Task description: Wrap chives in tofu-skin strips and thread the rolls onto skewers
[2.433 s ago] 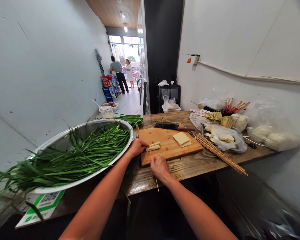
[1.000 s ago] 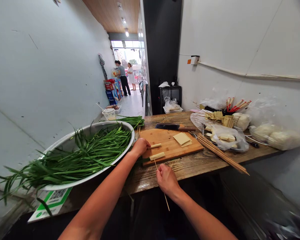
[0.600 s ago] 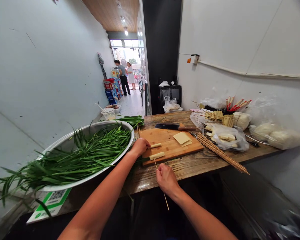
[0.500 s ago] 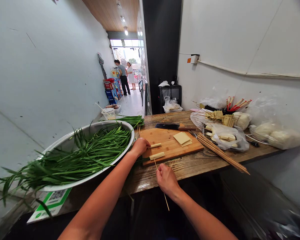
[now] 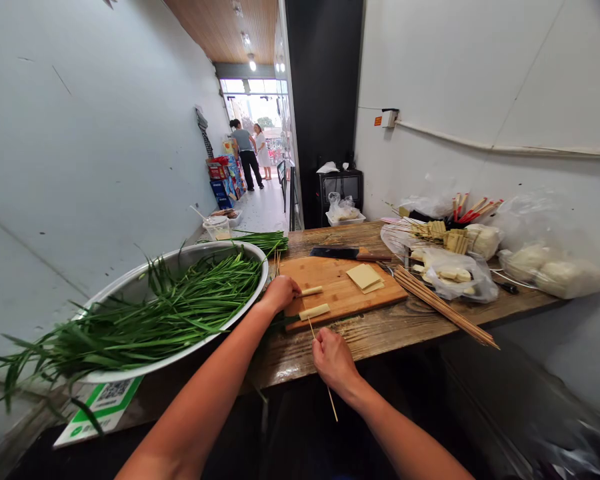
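My left hand (image 5: pixel 281 293) is closed, its fingertips pinching the left end of a pale yellow rolled sheet (image 5: pixel 312 291), which looks like tofu skin. Closer to me lies a second roll (image 5: pixel 315 311), near the front left edge of a wooden cutting board (image 5: pixel 325 269). My right hand (image 5: pixel 334 359) grips a thin bamboo skewer (image 5: pixel 333 403) whose upper end meets this nearer roll; how deep it goes in I cannot tell. Flat square sheets (image 5: pixel 365 277) are stacked on the board's right half.
A large metal basin (image 5: pixel 263 257) of green chives stands left. Behind the board lies a knife (image 5: pixel 336 253). A bundle of skewers (image 5: pixel 445 308) sticks out past the table's front edge. Filled plastic bags (image 5: pixel 555 270) sit at right. Two people (image 5: pixel 247 155) stand far off by the doorway.
Both hands, the rolls and the skewer look almost unmoved. In the background, the person in the grey top has shifted stance slightly.
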{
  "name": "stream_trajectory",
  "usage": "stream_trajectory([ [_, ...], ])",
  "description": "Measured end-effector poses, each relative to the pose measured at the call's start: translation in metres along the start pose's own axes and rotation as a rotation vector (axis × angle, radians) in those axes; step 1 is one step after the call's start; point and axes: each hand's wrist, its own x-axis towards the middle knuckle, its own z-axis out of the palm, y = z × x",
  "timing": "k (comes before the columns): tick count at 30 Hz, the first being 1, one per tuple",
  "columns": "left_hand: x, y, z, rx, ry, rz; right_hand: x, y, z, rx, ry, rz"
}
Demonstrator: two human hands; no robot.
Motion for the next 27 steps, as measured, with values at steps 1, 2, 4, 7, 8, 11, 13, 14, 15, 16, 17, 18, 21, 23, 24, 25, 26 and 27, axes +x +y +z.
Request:
stream_trajectory([
  [1,0.000,0.000,0.000,0.002,-0.001,-0.001,0.000,-0.001,0.000,-0.004,-0.001,0.004],
  [2,0.000,0.001,-0.001,0.004,-0.001,-0.001,0.000,-0.001,-0.001,-0.010,-0.001,0.009],
  [4,-0.001,0.001,-0.001,0.007,-0.004,0.001,0.002,-0.003,-0.001,-0.024,-0.007,0.015],
  [7,-0.001,0.001,-0.002,0.011,-0.008,0.008,0.005,-0.006,-0.002,-0.037,-0.021,0.020],
  [8,-0.001,0.001,-0.002,0.012,-0.007,0.008,0.006,-0.007,-0.001,-0.042,-0.023,0.025],
  [11,-0.001,0.001,-0.001,0.015,-0.001,0.009,0.010,-0.009,0.001,-0.058,-0.028,0.039],
  [13,-0.002,0.000,0.000,0.015,0.001,0.013,0.011,-0.011,0.003,-0.066,-0.035,0.043],
  [14,-0.002,0.000,0.000,0.015,0.001,0.016,0.012,-0.012,0.003,-0.069,-0.040,0.046],
  [15,-0.002,0.000,0.000,0.016,0.001,0.017,0.013,-0.013,0.003,-0.072,-0.043,0.050],
  [16,-0.002,0.000,0.000,0.017,0.001,0.019,0.014,-0.013,0.003,-0.074,-0.044,0.053],
  [17,-0.003,0.001,-0.001,0.019,0.002,0.021,0.014,-0.014,0.002,-0.076,-0.042,0.056],
  [18,-0.003,0.001,-0.001,0.021,0.002,0.024,0.015,-0.014,0.002,-0.077,-0.039,0.056],
  [21,-0.004,0.001,-0.002,0.025,0.001,0.031,0.019,-0.013,0.000,-0.080,-0.023,0.042],
  [23,-0.004,0.002,-0.002,0.020,0.000,0.030,0.022,-0.012,-0.001,-0.089,-0.015,0.033],
  [24,-0.004,0.002,-0.003,0.015,0.001,0.026,0.024,-0.012,-0.001,-0.095,-0.014,0.030],
  [25,-0.004,0.002,-0.002,0.009,0.003,0.022,0.026,-0.011,-0.001,-0.101,-0.013,0.029],
  [26,-0.004,0.002,-0.002,0.004,0.005,0.017,0.028,-0.011,-0.001,-0.105,-0.015,0.028],
  [27,-0.004,0.001,-0.002,-0.002,0.007,0.014,0.030,-0.011,-0.001,-0.109,-0.018,0.027],
])
